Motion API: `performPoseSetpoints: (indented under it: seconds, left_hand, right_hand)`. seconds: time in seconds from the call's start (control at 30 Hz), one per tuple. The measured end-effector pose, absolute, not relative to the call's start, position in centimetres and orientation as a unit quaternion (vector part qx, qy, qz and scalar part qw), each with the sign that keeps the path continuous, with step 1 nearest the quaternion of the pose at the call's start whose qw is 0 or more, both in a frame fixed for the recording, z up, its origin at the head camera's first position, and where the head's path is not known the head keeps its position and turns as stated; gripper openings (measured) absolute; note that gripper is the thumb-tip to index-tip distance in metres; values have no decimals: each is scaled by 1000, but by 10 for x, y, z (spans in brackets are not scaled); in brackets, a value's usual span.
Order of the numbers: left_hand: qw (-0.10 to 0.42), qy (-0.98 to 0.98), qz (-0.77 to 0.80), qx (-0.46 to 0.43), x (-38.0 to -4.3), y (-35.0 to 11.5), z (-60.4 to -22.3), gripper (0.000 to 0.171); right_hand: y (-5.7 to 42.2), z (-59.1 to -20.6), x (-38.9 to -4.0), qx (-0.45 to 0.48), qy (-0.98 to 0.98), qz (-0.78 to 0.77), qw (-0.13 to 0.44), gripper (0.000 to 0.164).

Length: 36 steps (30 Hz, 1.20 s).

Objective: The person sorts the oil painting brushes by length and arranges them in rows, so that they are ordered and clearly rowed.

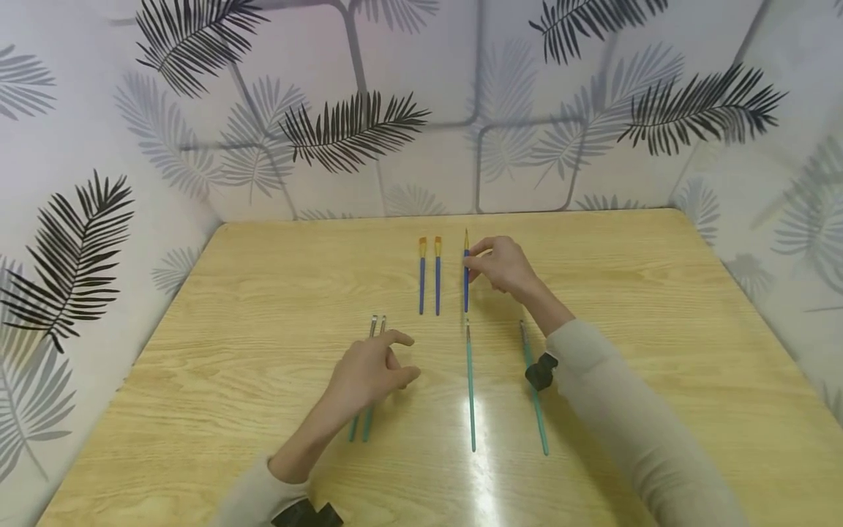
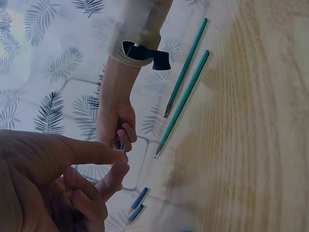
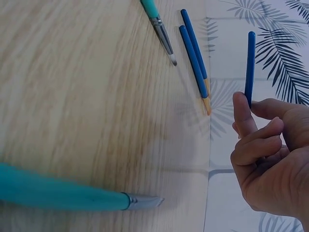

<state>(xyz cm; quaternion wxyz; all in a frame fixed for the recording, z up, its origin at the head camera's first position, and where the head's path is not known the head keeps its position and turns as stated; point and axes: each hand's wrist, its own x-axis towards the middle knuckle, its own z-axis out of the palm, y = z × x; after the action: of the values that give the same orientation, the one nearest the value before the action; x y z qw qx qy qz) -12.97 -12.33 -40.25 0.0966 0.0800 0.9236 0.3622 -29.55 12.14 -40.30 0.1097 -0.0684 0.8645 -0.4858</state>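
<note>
Over the wood-grain desk (image 1: 250,307), the right hand (image 1: 503,265) pinches a blue round paintbrush (image 1: 466,296), seemingly positioning it; flat paintbrushes (image 1: 437,284) lie to its left. Steady alignment seems called for. The left hand (image 1: 369,369), relaxed, holds nothing.

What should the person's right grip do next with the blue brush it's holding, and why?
Probably the right grip should lower the pinched blue brush onto the table, alongside the two blue brushes. It appears to be held above the surface, and it already runs nearly parallel to them, facing the same way, with a gap between.
</note>
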Motion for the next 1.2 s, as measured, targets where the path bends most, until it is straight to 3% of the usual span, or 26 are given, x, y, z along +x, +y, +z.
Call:
performPoseSetpoints:
  seconds: [1.2]
  left_hand:
    - [164, 883, 425, 115, -111, -84, -424, 47]
  right_hand:
    - [100, -425, -319, -61, 913, -395, 85, 34]
